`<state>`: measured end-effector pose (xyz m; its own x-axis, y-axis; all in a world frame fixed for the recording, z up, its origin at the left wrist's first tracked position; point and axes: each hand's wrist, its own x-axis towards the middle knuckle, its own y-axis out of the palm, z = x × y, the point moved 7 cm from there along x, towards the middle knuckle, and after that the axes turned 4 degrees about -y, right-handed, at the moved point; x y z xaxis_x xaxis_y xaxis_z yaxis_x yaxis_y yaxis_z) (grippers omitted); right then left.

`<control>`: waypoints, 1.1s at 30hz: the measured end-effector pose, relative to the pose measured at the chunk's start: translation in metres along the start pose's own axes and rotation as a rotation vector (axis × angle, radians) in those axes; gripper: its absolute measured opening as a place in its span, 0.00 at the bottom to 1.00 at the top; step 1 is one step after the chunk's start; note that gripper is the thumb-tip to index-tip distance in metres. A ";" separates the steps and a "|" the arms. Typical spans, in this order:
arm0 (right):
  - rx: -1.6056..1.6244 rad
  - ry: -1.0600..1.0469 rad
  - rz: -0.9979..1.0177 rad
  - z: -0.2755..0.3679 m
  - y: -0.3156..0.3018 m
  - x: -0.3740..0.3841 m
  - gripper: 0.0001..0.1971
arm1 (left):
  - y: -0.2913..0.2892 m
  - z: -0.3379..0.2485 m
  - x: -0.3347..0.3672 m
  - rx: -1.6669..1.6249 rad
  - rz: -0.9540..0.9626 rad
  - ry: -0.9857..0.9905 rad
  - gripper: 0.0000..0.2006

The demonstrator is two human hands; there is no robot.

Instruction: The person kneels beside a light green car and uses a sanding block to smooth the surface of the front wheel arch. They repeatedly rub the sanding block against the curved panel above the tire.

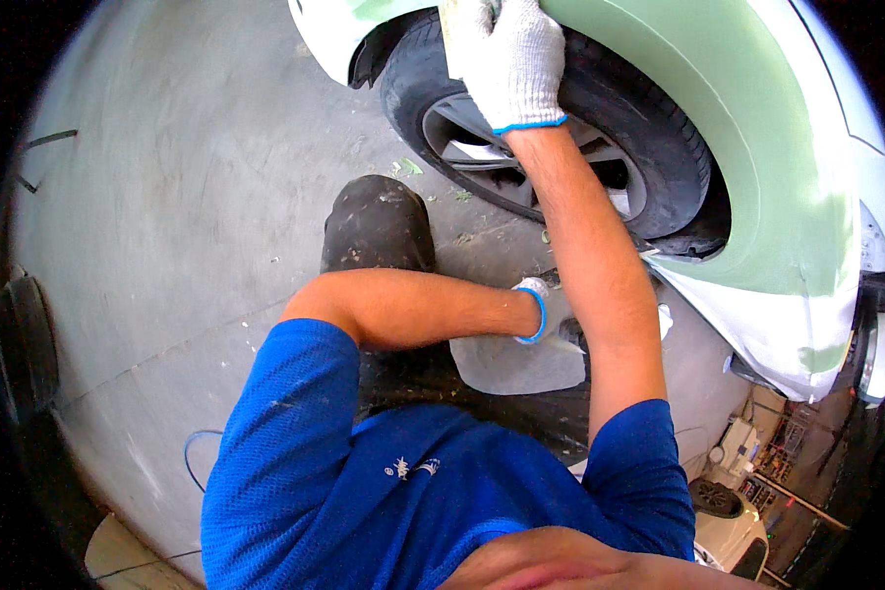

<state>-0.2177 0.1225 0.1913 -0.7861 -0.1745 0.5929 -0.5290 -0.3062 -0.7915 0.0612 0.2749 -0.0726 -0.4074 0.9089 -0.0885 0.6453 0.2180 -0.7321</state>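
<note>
My right hand (516, 64), in a white knit glove with a blue cuff, reaches up to the car's wheel arch. It is closed on a flat tan piece (451, 39), of which only one edge shows beside the glove. The fender (796, 206) there has a matt light-green coat over white paint, and a wheel (659, 147) with a black tyre sits below it. My left hand (531, 290), gloved too, is low in front of me, its fingers hidden behind my right forearm. Just under its wrist lies a translucent greyish sheet or bag (516, 366).
My knee (379, 226) in dark trousers is bent on the grey floor (187, 197), where green scraps (410, 167) lie near the tyre. Another tyre-like dark object (29, 339) stands at the far left. A blue cord (195, 452) runs along the floor. Equipment (737, 442) stands at lower right.
</note>
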 end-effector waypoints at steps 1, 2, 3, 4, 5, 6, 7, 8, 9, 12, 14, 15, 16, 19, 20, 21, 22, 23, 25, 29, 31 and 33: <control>-0.001 -0.002 -0.005 0.000 0.000 0.000 0.14 | -0.003 0.000 -0.001 -0.024 -0.003 -0.001 0.20; 0.004 -0.007 -0.007 0.002 0.002 0.001 0.14 | 0.002 0.001 0.000 0.015 -0.021 0.025 0.20; 0.004 -0.010 -0.009 0.004 0.001 0.002 0.14 | 0.010 0.002 0.002 0.057 -0.037 0.057 0.20; 0.002 -0.013 -0.015 0.006 0.001 0.003 0.14 | 0.019 0.002 0.003 0.098 -0.053 0.089 0.20; -0.009 -0.012 -0.018 0.002 0.001 0.002 0.14 | -0.006 -0.001 -0.003 -0.129 0.004 -0.023 0.19; -0.023 -0.004 -0.022 -0.004 -0.001 0.003 0.14 | -0.059 -0.017 -0.020 -0.351 0.069 -0.129 0.19; -0.020 -0.006 -0.024 -0.002 -0.001 0.003 0.14 | -0.066 -0.021 -0.024 -0.293 0.152 -0.119 0.19; -0.026 -0.007 -0.025 -0.002 -0.002 0.004 0.14 | -0.073 -0.026 -0.028 -0.235 0.236 -0.095 0.18; -0.026 -0.012 -0.022 0.000 -0.001 0.005 0.14 | -0.050 -0.025 -0.025 0.106 0.337 0.057 0.18; -0.029 -0.021 -0.021 0.002 0.000 0.006 0.14 | -0.021 -0.019 -0.020 0.373 0.408 0.132 0.18; -0.033 -0.026 -0.020 0.002 -0.001 0.005 0.14 | -0.013 -0.016 -0.016 0.337 0.386 0.090 0.18; -0.039 -0.028 -0.019 0.002 -0.002 0.005 0.14 | -0.007 -0.014 -0.013 0.338 0.375 0.087 0.18; -0.042 -0.030 -0.016 0.003 -0.002 0.005 0.14 | 0.000 -0.012 -0.010 0.340 0.364 0.083 0.18; -0.053 -0.040 0.007 0.008 0.002 0.007 0.14 | 0.016 -0.011 -0.005 0.433 0.286 0.178 0.18; -0.060 -0.045 0.021 0.009 0.005 0.009 0.14 | 0.008 -0.013 -0.006 0.273 0.258 0.140 0.19; -0.066 -0.056 0.051 0.011 0.011 0.010 0.14 | -0.001 -0.015 -0.006 0.112 0.230 0.102 0.20; -0.067 -0.069 0.091 0.013 0.022 0.007 0.14 | -0.010 -0.017 -0.006 -0.049 0.202 0.063 0.21; -0.055 -0.080 0.134 0.016 0.034 0.001 0.14 | -0.022 -0.019 -0.011 -0.207 0.177 0.023 0.22; -0.019 -0.071 0.202 0.012 0.051 -0.018 0.14 | -0.039 -0.016 -0.009 -0.517 0.119 -0.049 0.24; 0.064 -0.023 0.124 0.008 0.028 -0.018 0.14 | 0.015 0.008 0.015 -0.307 0.018 0.004 0.24; 0.052 -0.046 0.042 0.007 0.013 -0.005 0.14 | 0.036 0.015 0.019 -0.196 -0.022 0.030 0.24; 0.019 -0.059 0.019 0.004 0.006 0.003 0.14 | 0.043 0.012 0.014 0.052 0.082 0.054 0.23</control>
<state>-0.2217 0.1161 0.1891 -0.7758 -0.2350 0.5856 -0.5072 -0.3197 -0.8003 0.0756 0.2931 -0.1140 -0.3188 0.9410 -0.1138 0.6401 0.1252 -0.7580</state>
